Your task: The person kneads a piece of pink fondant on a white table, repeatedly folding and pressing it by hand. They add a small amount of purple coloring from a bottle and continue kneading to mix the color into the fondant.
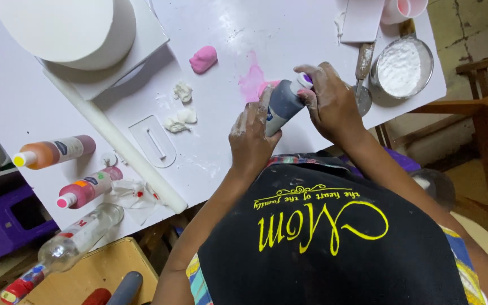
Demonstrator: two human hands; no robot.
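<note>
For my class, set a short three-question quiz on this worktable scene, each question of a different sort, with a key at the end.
1. True or false: the left hand grips the body of the dark squeeze bottle.
2. Multiple choice: the right hand has its fingers at the bottle's A) base B) purple cap end C) label.
3. Fill the gap: the pink lump lies on the white table, apart from both hands, near the pink ______.

Key: 1 true. 2 B. 3 smear.
</note>
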